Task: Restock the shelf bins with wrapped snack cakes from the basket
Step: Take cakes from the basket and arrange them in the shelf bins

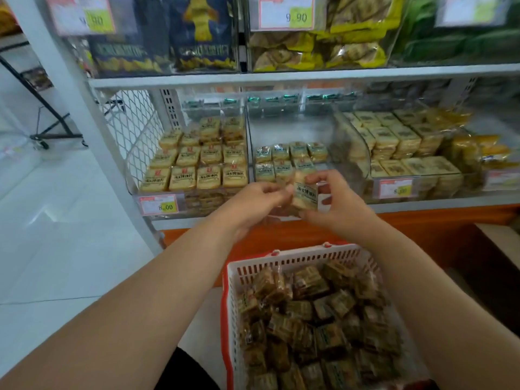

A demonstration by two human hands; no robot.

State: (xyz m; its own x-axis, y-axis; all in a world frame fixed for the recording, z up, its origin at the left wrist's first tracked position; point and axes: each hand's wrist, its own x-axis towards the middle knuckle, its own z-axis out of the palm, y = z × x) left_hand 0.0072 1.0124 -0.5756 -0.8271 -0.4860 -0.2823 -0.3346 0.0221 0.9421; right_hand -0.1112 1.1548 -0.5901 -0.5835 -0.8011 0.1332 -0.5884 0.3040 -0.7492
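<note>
risk: both hands, left hand (260, 197) and right hand (334, 202), pinch 1 wrapped cake (305, 194) with curled fingers at the middle bin (284, 128) front lip (basket (284, 261) below); slick wrap could slip, toppling the stacked rows.

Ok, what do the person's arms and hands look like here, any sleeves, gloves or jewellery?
Both forearms are bare for as far as the view shows; no sleeves reach into the picture. The left hand and the right hand wear no gloves. No watch, bracelet or ring shows on the parts visible. The nails look short and unpainted, though the picture is slightly soft there.
</note>
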